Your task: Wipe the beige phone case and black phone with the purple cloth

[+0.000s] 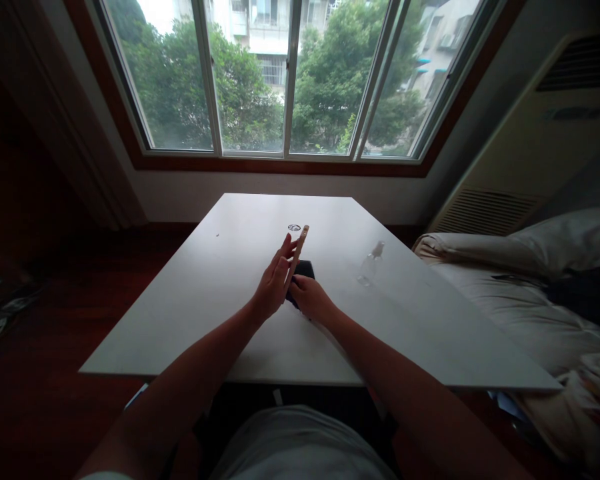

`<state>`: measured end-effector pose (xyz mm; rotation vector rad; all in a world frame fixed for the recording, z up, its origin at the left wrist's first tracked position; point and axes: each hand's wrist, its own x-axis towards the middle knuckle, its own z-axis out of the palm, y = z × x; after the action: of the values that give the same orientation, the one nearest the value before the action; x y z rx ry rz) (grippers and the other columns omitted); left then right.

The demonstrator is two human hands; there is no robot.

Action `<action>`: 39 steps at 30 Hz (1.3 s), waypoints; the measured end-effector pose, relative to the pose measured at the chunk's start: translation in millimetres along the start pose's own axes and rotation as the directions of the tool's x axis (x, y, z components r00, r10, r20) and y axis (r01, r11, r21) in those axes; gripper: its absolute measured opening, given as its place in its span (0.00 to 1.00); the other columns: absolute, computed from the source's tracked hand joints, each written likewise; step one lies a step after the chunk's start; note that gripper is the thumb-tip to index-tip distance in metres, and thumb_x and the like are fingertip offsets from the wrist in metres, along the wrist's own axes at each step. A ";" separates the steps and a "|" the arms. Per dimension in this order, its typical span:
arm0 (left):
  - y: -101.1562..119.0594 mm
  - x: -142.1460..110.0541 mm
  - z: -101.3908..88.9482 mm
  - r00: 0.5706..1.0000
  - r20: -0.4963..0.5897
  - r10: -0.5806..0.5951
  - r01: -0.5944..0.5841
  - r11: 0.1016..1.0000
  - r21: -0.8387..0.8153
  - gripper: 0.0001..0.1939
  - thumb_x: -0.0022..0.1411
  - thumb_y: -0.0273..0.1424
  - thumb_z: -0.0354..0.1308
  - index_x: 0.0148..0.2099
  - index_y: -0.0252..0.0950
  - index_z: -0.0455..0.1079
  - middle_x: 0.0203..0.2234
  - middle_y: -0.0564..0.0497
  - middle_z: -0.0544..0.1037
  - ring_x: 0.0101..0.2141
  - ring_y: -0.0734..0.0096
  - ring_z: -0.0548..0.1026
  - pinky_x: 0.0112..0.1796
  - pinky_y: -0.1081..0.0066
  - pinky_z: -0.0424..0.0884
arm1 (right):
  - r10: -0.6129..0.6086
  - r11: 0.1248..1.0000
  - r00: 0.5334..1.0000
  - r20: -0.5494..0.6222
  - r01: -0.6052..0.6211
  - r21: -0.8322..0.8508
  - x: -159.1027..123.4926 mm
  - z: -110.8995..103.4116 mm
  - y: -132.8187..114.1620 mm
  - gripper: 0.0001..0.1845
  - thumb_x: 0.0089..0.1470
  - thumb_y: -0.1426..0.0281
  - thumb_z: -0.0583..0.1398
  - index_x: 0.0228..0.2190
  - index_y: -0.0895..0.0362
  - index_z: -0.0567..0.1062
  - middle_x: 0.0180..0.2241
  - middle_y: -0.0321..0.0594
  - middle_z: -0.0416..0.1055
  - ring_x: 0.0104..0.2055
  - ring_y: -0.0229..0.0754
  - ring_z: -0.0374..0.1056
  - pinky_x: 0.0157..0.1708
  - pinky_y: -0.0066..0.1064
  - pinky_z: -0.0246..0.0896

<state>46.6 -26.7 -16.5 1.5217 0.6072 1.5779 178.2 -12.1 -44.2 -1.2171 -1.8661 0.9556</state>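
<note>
Over the middle of the white table [180, 320], my left hand [274, 277] holds a phone [298, 250] on edge. Its thin pinkish-gold side faces me, and the fingers lie fairly straight along its left face. My right hand [311, 297] is closed on a dark flat thing [306, 269] just right of the phone's lower end. Whether that is a case or a cloth I cannot tell, as the fingers hide much of it. A small round black-and-white piece [294, 228] lies on the tabletop beyond my hands.
A clear spray bottle [369, 265] stands on the table to the right. Along the right side is a cream sofa [485, 287] with dark cloth on it. A window [287, 80] is in the far wall. Cables [0, 320] lie on the floor at left.
</note>
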 end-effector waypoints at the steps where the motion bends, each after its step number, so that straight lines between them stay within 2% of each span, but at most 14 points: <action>1: 0.6 1.0 -2.0 0.999 0.010 0.032 -0.032 0.999 0.030 0.33 0.73 0.50 0.44 0.72 0.39 0.57 0.65 0.41 0.64 0.63 0.55 0.65 0.60 0.59 0.64 | 0.006 1.000 1.000 -0.023 -0.006 -0.020 0.2 -1.4 0.1 0.13 0.58 0.65 0.53 0.26 0.57 0.71 0.22 0.34 0.70 0.22 0.34 0.62 0.22 0.26 0.51; 4: 0.9 5.1 -10.6 0.992 0.065 0.110 -0.120 0.977 0.178 0.33 0.72 0.49 0.48 0.71 0.35 0.58 0.64 0.37 0.65 0.60 0.55 0.67 0.56 0.61 0.67 | 0.022 0.996 0.992 -0.127 -0.032 -0.083 2.2 -7.9 2.4 0.12 0.59 0.64 0.54 0.29 0.57 0.72 0.25 0.36 0.73 0.24 0.36 0.65 0.24 0.27 0.53; 7: -2.1 8.1 -18.3 0.983 0.148 0.106 -0.154 0.917 0.367 0.30 0.68 0.46 0.56 0.65 0.33 0.65 0.57 0.37 0.71 0.51 0.59 0.73 0.48 0.65 0.72 | -0.013 0.984 0.968 -0.252 -0.033 -0.177 4.8 -17.2 5.5 0.12 0.58 0.63 0.56 0.30 0.57 0.72 0.28 0.37 0.74 0.28 0.38 0.66 0.27 0.28 0.54; 10: -7.5 7.2 -20.3 0.979 0.196 -0.046 -0.075 0.819 0.568 0.21 0.67 0.44 0.58 0.51 0.32 0.74 0.42 0.43 0.77 0.38 0.65 0.75 0.38 0.70 0.72 | -0.038 0.978 0.943 -0.329 -0.033 -0.207 6.7 -25.3 8.6 0.10 0.57 0.63 0.56 0.31 0.57 0.73 0.28 0.38 0.74 0.29 0.39 0.66 0.28 0.29 0.54; 13: -12.3 4.0 -18.0 0.938 0.220 -0.268 0.048 0.729 0.683 0.21 0.71 0.44 0.50 0.41 0.33 0.76 0.32 0.46 0.79 0.31 0.67 0.75 0.32 0.71 0.69 | -0.035 0.983 0.934 -0.356 -0.033 -0.183 8.9 -28.1 13.1 0.10 0.55 0.65 0.56 0.32 0.57 0.74 0.29 0.38 0.74 0.30 0.39 0.66 0.29 0.29 0.54; 16: -13.8 2.5 -16.0 0.905 0.231 -0.358 0.093 0.695 0.713 0.26 0.74 0.44 0.42 0.37 0.33 0.76 0.28 0.46 0.79 0.29 0.67 0.75 0.31 0.71 0.67 | 0.039 0.995 0.947 -0.319 -0.065 -0.073 12.3 -26.2 19.3 0.11 0.54 0.64 0.56 0.29 0.57 0.73 0.26 0.37 0.73 0.28 0.39 0.65 0.27 0.28 0.54; 19: -13.6 3.5 -16.3 0.918 0.242 -0.314 0.038 0.677 0.735 0.27 0.75 0.43 0.40 0.39 0.33 0.75 0.27 0.47 0.79 0.28 0.68 0.75 0.30 0.72 0.66 | 0.139 0.978 0.964 -0.226 -0.098 0.184 15.1 -24.1 24.3 0.11 0.51 0.63 0.58 0.29 0.58 0.74 0.24 0.37 0.72 0.25 0.37 0.63 0.24 0.27 0.55; 23: -13.5 4.3 -17.3 0.932 0.285 -0.223 -0.080 0.639 0.765 0.22 0.76 0.40 0.40 0.42 0.35 0.74 0.32 0.47 0.80 0.31 0.67 0.76 0.34 0.72 0.67 | 0.250 0.860 0.965 -0.081 -0.183 0.476 13.3 -25.7 22.3 0.12 0.47 0.62 0.61 0.27 0.59 0.73 0.20 0.36 0.68 0.19 0.34 0.56 0.17 0.26 0.49; 26: -13.3 3.6 -16.4 0.938 0.288 -0.192 -0.118 0.605 0.788 0.22 0.76 0.39 0.39 0.47 0.36 0.73 0.34 0.47 0.80 0.33 0.66 0.77 0.35 0.70 0.68 | 0.300 0.786 0.954 -0.012 -0.240 0.570 9.3 -27.8 16.9 0.15 0.48 0.60 0.62 0.23 0.58 0.69 0.17 0.33 0.61 0.16 0.32 0.50 0.15 0.27 0.42; 28: -13.5 2.9 -15.6 0.943 0.280 -0.181 -0.125 0.587 0.800 0.22 0.76 0.39 0.38 0.50 0.36 0.72 0.35 0.46 0.80 0.33 0.66 0.77 0.35 0.70 0.69 | 0.299 0.780 0.954 0.017 -0.255 0.571 7.6 -28.3 14.8 0.16 0.50 0.58 0.61 0.22 0.58 0.69 0.16 0.33 0.60 0.16 0.32 0.50 0.15 0.27 0.41; 31: -15.1 2.1 -15.2 0.938 0.290 -0.191 -0.136 0.566 0.813 0.21 0.76 0.37 0.39 0.51 0.37 0.72 0.36 0.46 0.80 0.33 0.64 0.77 0.35 0.69 0.69 | 0.268 0.886 0.962 -0.049 -0.226 0.406 7.9 -27.7 15.6 0.16 0.54 0.59 0.58 0.23 0.58 0.71 0.17 0.34 0.62 0.17 0.35 0.52 0.18 0.29 0.46; 34: -17.8 2.0 -15.5 0.920 0.322 -0.224 -0.145 0.569 0.809 0.19 0.75 0.36 0.41 0.49 0.37 0.73 0.36 0.46 0.80 0.34 0.62 0.77 0.34 0.69 0.68 | 0.111 0.993 0.958 -0.265 -0.115 0.001 8.8 -27.2 17.9 0.12 0.56 0.62 0.58 0.28 0.58 0.74 0.25 0.39 0.72 0.26 0.39 0.64 0.27 0.30 0.56; 36: -19.6 2.7 -15.2 0.916 0.322 -0.239 -0.130 0.583 0.802 0.20 0.75 0.37 0.41 0.48 0.36 0.73 0.35 0.45 0.80 0.33 0.63 0.77 0.33 0.69 0.67 | -0.007 0.971 0.929 -0.371 -0.082 -0.224 7.5 -27.2 17.2 0.10 0.58 0.64 0.58 0.36 0.57 0.75 0.32 0.42 0.76 0.32 0.42 0.69 0.32 0.31 0.58; 39: -20.8 4.9 -13.7 0.930 0.272 -0.246 -0.081 0.587 0.806 0.26 0.76 0.41 0.36 0.46 0.34 0.74 0.31 0.44 0.79 0.29 0.63 0.76 0.31 0.68 0.66 | -0.106 0.904 0.905 -0.412 -0.085 -0.418 2.2 -27.2 11.0 0.14 0.63 0.64 0.55 0.46 0.56 0.73 0.37 0.45 0.77 0.35 0.45 0.71 0.35 0.32 0.58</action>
<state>38.7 -8.9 -32.7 2.3405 1.2783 0.8822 205.3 -1.3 -40.2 -1.5256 -1.7591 0.2267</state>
